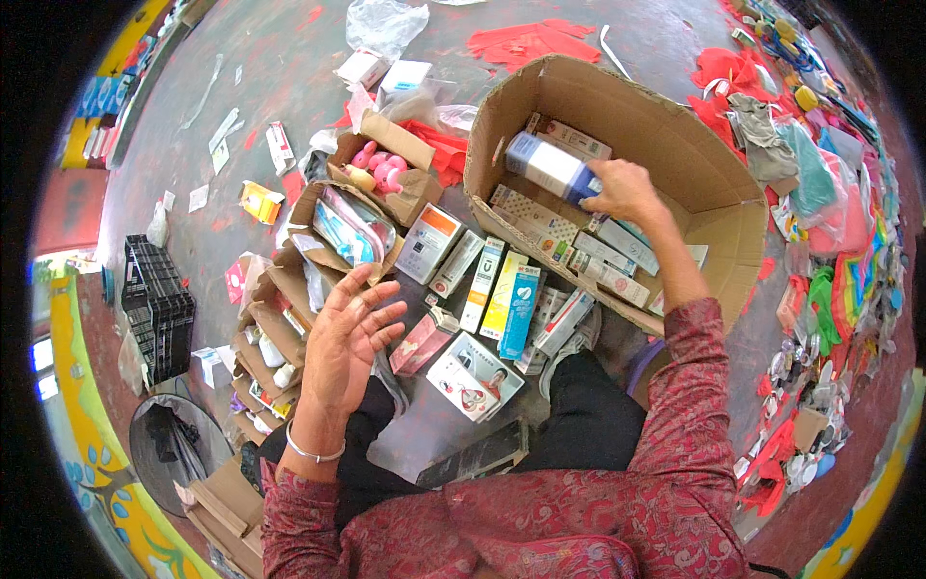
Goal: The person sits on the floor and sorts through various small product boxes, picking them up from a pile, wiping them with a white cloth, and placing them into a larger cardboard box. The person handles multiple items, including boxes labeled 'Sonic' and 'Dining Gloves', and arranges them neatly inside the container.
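Observation:
Inside a large open cardboard box [714,169], my right hand [625,190] grips one end of a blue-and-white carton [548,168]. Under it, several flat product cartons [531,217] line the bottom of the box. My left hand [355,314] is raised palm up with fingers spread, holding nothing. Small boxes stand and lie on the floor between my feet and the large box: an orange-and-white box [429,243], a yellow-and-white box [511,294], a blue box [521,311], a pink box [424,343] and a white box with a printed picture [475,378].
Left of the small boxes, open cardboard cartons hold pink toys [388,174] and plastic-wrapped packets [345,232]. A black crate [156,309] and a dark mesh basket [178,449] stand farther left. Along the right lies a long heap of mixed goods [820,241]. Red scraps [533,41] litter the far floor.

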Demonstrator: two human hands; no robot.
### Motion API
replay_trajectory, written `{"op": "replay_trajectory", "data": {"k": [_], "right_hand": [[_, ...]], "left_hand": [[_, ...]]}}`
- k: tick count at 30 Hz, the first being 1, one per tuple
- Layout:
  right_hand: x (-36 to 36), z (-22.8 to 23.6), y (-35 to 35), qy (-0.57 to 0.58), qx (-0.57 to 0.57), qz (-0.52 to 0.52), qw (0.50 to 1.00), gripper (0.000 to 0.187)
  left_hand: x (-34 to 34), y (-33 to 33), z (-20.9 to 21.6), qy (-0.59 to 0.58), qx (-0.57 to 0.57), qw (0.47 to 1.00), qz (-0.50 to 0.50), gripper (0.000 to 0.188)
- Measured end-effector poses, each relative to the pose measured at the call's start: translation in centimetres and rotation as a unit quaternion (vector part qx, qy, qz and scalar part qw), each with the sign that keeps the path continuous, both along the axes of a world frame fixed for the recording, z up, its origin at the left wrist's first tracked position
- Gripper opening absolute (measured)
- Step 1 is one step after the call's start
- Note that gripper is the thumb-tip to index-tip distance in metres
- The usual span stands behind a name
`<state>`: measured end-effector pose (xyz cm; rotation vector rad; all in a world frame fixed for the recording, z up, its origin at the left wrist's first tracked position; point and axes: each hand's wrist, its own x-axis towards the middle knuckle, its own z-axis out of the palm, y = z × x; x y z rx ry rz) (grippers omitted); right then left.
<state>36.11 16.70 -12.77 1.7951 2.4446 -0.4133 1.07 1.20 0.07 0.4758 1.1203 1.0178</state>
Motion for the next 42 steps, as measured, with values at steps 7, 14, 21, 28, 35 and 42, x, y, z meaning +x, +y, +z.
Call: {"op": "replay_trajectory", "data": {"k": [7, 14, 21, 28, 35, 42], "right_hand": [[-3.9, -12.7, -0.1, -0.099, 0.019, 0.021, 0.995, 0.037], [-3.4, -15.6, -0.1, -0.078, 0.087, 0.011, 0.993, 0.040], [-4.7, -16.5, 0.8, -0.160, 0.026, 0.030, 0.986, 0.032], [-5.9, -15.5, 1.2, -0.212, -0.063, 0.102, 0.970, 0.028], [-8.3, -11.3, 0.5, -0.083, 0.009, 0.021, 0.996, 0.024], [-7.6, -13.0, -0.7, -0.084, -0.180, 0.048, 0.979, 0.036]], "left_hand": [[-0.7, -0.1, -1.1, 0.033, -0.038, 0.999, -0.015, 0.043], [-0.7, -0.3, -1.3, 0.066, -0.084, 0.994, -0.033, 0.041], [-0.6, -0.1, -1.3, 0.067, -0.116, 0.989, -0.059, 0.038], [-0.6, -0.6, -1.5, 0.073, -0.117, 0.985, -0.103, 0.035], [-1.1, -0.6, -2.1, 0.086, -0.124, 0.985, -0.086, 0.033], [-2.0, -0.6, -1.4, 0.077, -0.106, 0.987, -0.097, 0.035]]}}
